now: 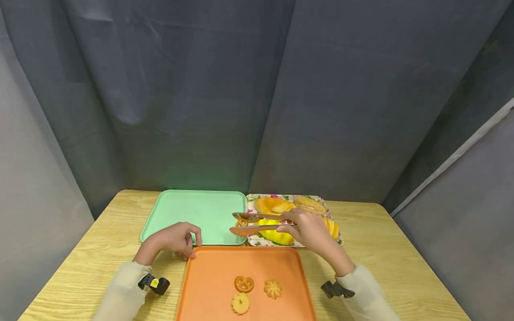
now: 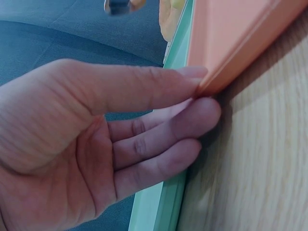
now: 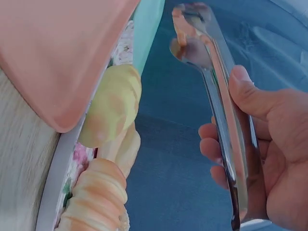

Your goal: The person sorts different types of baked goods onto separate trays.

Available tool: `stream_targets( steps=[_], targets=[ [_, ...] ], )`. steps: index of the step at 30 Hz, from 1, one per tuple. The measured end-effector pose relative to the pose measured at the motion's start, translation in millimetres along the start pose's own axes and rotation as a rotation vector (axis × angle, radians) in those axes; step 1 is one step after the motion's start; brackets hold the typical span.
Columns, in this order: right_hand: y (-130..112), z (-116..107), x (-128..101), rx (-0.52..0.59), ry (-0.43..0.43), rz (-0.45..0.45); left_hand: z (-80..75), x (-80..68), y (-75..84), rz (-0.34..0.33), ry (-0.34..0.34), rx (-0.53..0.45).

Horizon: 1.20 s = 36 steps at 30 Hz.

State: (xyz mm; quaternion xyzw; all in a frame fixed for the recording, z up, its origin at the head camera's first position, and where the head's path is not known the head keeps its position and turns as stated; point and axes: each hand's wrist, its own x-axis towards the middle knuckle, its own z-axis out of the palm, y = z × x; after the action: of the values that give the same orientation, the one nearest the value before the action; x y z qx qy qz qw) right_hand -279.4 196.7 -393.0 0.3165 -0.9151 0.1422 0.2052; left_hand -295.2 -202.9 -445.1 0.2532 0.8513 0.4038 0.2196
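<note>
My left hand (image 1: 176,238) pinches the far left corner of the orange tray (image 1: 213,272) between thumb and index finger; the left wrist view shows the thumb (image 2: 159,86) on its rim. In my right hand (image 1: 311,229) are metal tongs (image 3: 226,110), raised above the breads. A small pretzel cookie (image 1: 242,223) sits between the tongs' spoon-shaped ends. On the orange tray lie another pretzel cookie (image 1: 244,284), a swirl-shaped cookie (image 1: 272,289) and a round cookie (image 1: 240,304).
A green tray (image 1: 192,214) lies behind the orange one, to the left. Beside it, a floral tray (image 1: 250,205) holds a yellow bread (image 1: 281,238), a golden bread (image 1: 273,205), a seeded bread (image 1: 309,204) and a ridged bread (image 3: 96,197). A dark curtain (image 1: 201,111) hangs behind the wooden table (image 1: 385,254).
</note>
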Motion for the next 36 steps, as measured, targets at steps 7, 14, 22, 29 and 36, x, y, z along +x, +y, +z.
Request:
stream_targets(
  steps=[7, 14, 22, 29, 36],
  targets=[
    [5.0, 16.7, 17.9, -0.088, 0.046, 0.007, -0.1, 3.0, -0.9, 0.001, -0.002, 0.007],
    [3.2, 30.4, 31.8, -0.125, -0.003, 0.060, -0.9, 5.1, -2.2, -0.007, 0.004, 0.000],
    [1.0, 41.4, 40.3, -0.139, -0.011, 0.108, -1.8, 6.0, -2.3, -0.008, 0.007, 0.004],
    [2.9, 43.1, 43.2, -0.117, -0.009, 0.112, -2.5, 7.2, -3.1, -0.001, 0.007, 0.003],
    [4.7, 38.9, 43.3, -0.103, -0.024, 0.105, -2.9, 8.2, -3.7, 0.001, 0.005, -0.002]
  ],
)
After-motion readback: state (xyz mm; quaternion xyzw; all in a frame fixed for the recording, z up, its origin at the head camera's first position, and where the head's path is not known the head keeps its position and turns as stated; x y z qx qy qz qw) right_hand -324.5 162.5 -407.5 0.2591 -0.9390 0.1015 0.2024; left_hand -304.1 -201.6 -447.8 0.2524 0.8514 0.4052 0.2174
